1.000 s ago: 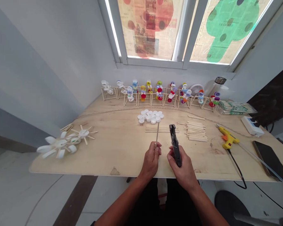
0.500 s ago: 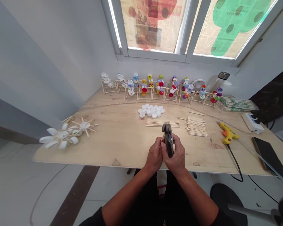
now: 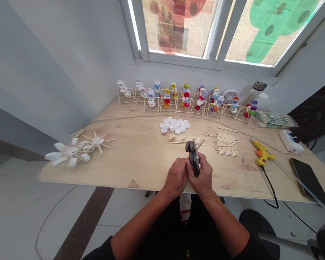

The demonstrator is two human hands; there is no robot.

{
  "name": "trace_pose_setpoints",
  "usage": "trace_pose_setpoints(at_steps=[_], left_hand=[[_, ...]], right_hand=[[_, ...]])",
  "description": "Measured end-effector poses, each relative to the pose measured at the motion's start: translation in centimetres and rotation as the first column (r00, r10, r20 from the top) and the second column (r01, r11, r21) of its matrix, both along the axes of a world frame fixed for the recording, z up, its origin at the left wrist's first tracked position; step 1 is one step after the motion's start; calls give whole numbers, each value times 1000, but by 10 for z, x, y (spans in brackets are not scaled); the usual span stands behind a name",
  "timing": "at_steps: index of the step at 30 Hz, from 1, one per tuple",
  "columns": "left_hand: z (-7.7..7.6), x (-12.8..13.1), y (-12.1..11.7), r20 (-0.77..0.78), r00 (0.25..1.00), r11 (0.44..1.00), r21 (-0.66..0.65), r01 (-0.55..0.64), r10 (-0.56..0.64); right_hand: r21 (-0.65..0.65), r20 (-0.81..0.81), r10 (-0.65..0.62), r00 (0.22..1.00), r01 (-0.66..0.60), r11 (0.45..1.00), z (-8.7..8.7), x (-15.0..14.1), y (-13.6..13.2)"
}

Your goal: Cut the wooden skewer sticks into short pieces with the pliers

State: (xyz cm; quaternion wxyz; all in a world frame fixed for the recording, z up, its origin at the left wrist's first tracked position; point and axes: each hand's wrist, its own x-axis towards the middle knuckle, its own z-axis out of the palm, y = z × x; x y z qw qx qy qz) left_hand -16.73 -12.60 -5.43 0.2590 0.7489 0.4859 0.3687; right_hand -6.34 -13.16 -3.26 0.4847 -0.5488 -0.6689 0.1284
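My right hand is wrapped round a pair of pliers with a dark metal head, held upright above the table's front part. My left hand is closed close against them, its fingertips touching the right hand. A thin wooden stick pokes out beyond the pliers' head, tilted up to the right; its lower part is hidden, and it lines up with the left hand's pinch. Just past the hands lies a row of long thin sticks. Behind it sits a cluster of white bottle caps.
A pile of short sticks and a yellow glue gun lie to the right, with a phone and power strip beyond. Cap-and-stick wheels rest at left. Several colourful wheels on stick frames line the wall.
The stick now slants out to the right of the pliers' head, where it stood nearly upright before. Both hands stay close together, and the view has shifted slightly.
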Motion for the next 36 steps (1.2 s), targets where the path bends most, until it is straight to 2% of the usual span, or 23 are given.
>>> trace_pose_setpoints(at_steps=[2,5,9,14,18,24,36], left_hand=[[4,-6,-1,-93,996,999,34,6,-3],[7,-12,-2,-133,991,1000,18,-19,22],[8,-15,-1,-58,998,999,-16,-35,34],[12,-27,4,63,994,995,-45,-91,94],[11,-35,7,61,991,990,-73,-117,122],[9,-37,9,20,989,984,-109,-143,146],[3,-35,5,-119,984,991,39,-127,131]], right_hand=[[-16,-16,15,1000,-15,1000,0,0,0],[-24,-17,25,1000,-25,999,-1,0,0],[-30,-15,45,999,-45,999,3,0,-2],[-79,-125,25,992,-35,996,13,6,-9],[-170,-205,-34,978,-1,985,16,13,-17],[-234,-259,-31,965,-31,972,10,21,-27],[-296,-253,-41,967,-37,954,4,33,-32]])
